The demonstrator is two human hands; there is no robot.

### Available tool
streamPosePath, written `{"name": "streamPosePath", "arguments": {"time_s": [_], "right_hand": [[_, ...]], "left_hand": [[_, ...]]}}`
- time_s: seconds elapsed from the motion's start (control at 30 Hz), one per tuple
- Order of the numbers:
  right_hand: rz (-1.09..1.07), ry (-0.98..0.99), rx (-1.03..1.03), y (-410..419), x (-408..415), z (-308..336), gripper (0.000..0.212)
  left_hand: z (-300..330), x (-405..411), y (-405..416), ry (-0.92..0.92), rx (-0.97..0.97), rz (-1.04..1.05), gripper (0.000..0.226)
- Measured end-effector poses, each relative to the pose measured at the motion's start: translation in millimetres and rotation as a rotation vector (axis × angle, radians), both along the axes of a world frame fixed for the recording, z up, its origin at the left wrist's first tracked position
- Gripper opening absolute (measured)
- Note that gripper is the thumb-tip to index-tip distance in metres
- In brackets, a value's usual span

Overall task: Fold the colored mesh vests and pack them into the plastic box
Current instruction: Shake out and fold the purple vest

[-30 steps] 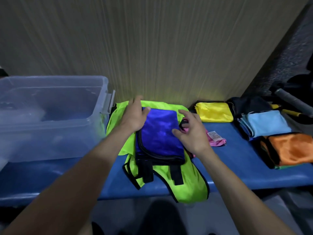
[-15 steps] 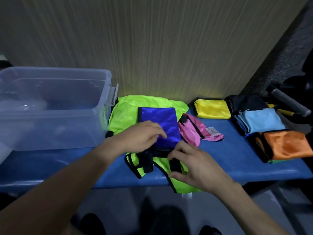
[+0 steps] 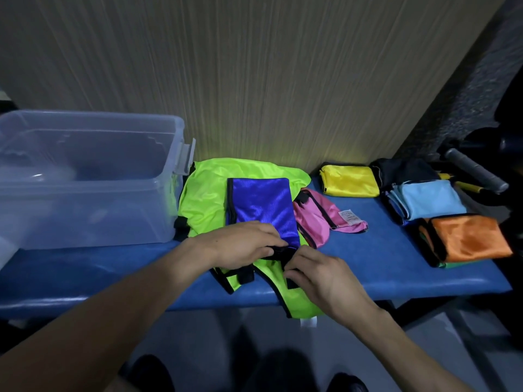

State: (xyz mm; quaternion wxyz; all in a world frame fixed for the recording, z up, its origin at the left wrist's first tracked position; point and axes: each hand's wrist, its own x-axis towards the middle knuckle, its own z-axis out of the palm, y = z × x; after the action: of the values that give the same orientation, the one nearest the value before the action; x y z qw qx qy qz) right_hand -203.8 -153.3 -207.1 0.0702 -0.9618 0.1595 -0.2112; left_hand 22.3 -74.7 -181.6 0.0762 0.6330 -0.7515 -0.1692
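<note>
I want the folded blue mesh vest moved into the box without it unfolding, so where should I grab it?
Judging by its pose, grip the folded blue mesh vest at its near edge, where both hands already are, pinching all layers. Its black-trimmed straps lie loose there on the neon green vest, so come from the front and tuck them in first.

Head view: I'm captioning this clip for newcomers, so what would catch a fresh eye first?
The neon green vest spread mid-bench, with a folded blue vest on top, where the left hand and right hand work its near black edge. Then the clear plastic box at left, and the folded orange vest at right.
</note>
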Motion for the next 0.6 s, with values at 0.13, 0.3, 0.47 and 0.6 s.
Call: {"name": "streamPosePath", "arguments": {"time_s": [0.13, 0.3, 0.47, 0.6], "right_hand": [[0.02, 0.023, -0.147, -2.1, -0.5, 4.6, 0.031], [0.161, 0.209, 0.092, -6.2, -7.5, -1.6, 0.03], [0.155, 0.145, 0.076, -11.0, -5.7, -1.0, 0.029], [0.198, 0.163, -0.008, -8.6, -1.7, -3.5, 0.043]], "left_hand": [[0.2, -1.6, -1.0, -0.051, 0.014, -0.013, 0.042], [-0.9, -0.7, -0.8, -0.07, 0.034, -0.02, 0.041], [-0.2, -0.6, 0.1, -0.055, 0.036, -0.018, 0.043], [-0.7, -1.3, 1.1, -0.034, 0.025, -0.008, 0.046]]}}
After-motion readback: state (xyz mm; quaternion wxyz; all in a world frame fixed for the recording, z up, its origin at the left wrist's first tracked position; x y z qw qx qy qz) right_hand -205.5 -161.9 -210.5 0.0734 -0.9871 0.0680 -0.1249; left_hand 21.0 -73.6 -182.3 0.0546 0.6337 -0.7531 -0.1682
